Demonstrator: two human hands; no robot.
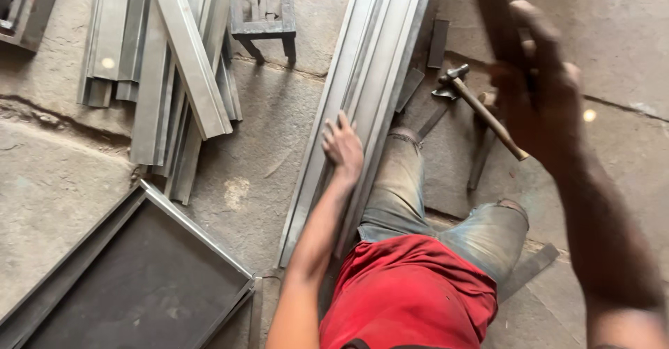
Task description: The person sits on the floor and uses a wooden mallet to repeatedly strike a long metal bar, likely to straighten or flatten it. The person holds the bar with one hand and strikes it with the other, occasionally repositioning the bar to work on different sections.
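Head view: the left hand point(343, 143) lies flat, fingers spread, pressing on the long folded metal channel point(362, 91) that lies on the concrete floor point(265, 154). The right hand point(540, 91), blurred, is raised right of the channel, its grip closed around a dark bar point(496, 14). A hammer point(481, 109) lies on the floor between the channel and that hand, untouched. Left of the channel lie stacked metal strips point(174, 70) and a framed sheet panel point(139, 279). The channel shows no visible marks or joins yet; work looks early.

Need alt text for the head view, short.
Seen from above, a person's left hand rests flat on long grey metal channels lying on a concrete floor, while the raised, blurred right hand grips a dark bar. A hammer lies beside their jeans-clad legs.
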